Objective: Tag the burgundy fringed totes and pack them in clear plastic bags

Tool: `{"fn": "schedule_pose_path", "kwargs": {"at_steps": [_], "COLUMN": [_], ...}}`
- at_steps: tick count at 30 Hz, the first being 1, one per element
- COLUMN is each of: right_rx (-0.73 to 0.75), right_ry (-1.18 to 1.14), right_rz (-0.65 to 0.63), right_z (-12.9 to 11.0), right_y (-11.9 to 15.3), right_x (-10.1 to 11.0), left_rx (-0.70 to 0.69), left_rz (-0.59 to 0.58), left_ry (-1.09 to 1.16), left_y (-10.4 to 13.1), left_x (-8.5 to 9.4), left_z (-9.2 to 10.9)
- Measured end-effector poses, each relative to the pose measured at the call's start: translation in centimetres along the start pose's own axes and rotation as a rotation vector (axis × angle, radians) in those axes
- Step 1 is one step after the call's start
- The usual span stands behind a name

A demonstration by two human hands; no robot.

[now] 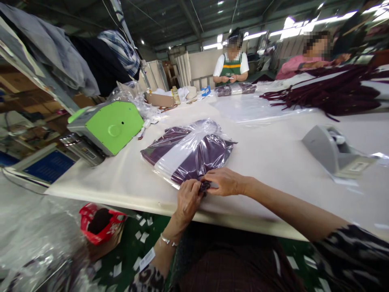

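A folded dark purple garment [209,152] with a white strip across it lies in a clear plastic bag on the pale table [261,162]. At the bag's near corner, my left hand [189,198] has its fingers closed on a bunched dark piece of the garment. From the right, my right hand [223,181] pinches the same bunched part, thumb and fingers nearly meeting my left hand. Both hands are close to the table's front edge. Fingers partly hide what is gripped.
A green and grey machine [114,125] and a steel flask [86,151] stand at left; a grey tape dispenser [330,150] at right. Dark purple garments [334,91] are piled far right. Two people work across the table. A red bag [101,223] is below the edge.
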State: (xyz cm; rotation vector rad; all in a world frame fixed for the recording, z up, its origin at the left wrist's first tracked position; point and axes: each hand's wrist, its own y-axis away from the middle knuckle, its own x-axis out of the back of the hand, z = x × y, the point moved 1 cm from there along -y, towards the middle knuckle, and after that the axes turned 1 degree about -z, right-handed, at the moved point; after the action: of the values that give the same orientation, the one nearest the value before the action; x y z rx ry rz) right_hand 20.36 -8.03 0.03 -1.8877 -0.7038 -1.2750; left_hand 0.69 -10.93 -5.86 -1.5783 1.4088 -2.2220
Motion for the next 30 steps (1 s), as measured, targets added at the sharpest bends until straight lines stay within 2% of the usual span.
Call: {"fn": "schedule_pose_path", "kwargs": {"at_steps": [5, 9, 11, 15, 18, 23, 25, 26, 28, 29, 30], "right_rx": [0.103, 0.261, 0.297, 0.294, 0.224, 0.086, -0.028, -0.129, -0.438, -0.62, -0.78], "right_ry": [0.184, 0.294, 0.308, 0.247, 0.063, -0.203, -0.34, -0.416, -0.604, -0.737, -0.904], "right_rz": [0.011, 0.099, 0.135, 0.144, 0.156, 0.175, 0.271, 0.365, 0.569, 0.615, 0.599], "right_z": [0.1, 0.7, 0.9, 0.9, 1.0, 1.4, 1.1, 0.8, 0.0, -0.5, -1.1], "right_y": [-0.6, -0.4, 0.1, 1.0, 1.3, 1.6, 2.1, 2.5, 3.5, 4.0, 4.3], "right_x": [-0.7, -2.5, -3.0, -3.3, -3.5, -3.7, -3.2, -2.9, -2.2, -1.9, -1.8], "left_rx": [0.016, -0.05, -0.11, -0.276, -0.394, -0.53, -0.543, -0.527, -0.477, -0.453, -0.437], "left_rz": [-0.003, -0.019, -0.068, -0.235, -0.304, -0.403, -0.397, -0.375, -0.312, -0.279, -0.248], "left_ry": [-0.013, 0.008, 0.029, 0.011, -0.041, -0.199, -0.208, -0.188, -0.12, -0.088, -0.063], "left_y": [0.5, 1.3, 1.8, 2.1, 1.0, -2.2, -3.2, -3.5, -4.2, -4.5, -4.7], "left_x": [0.2, 0.5, 0.9, 2.3, 3.1, 3.0, 2.9, 2.9, 3.3, 3.6, 3.9], "left_z": [0.2, 0.1, -0.2, -0.9, -1.2, -1.0, -1.1, -1.3, -1.7, -1.8, -2.0]}}
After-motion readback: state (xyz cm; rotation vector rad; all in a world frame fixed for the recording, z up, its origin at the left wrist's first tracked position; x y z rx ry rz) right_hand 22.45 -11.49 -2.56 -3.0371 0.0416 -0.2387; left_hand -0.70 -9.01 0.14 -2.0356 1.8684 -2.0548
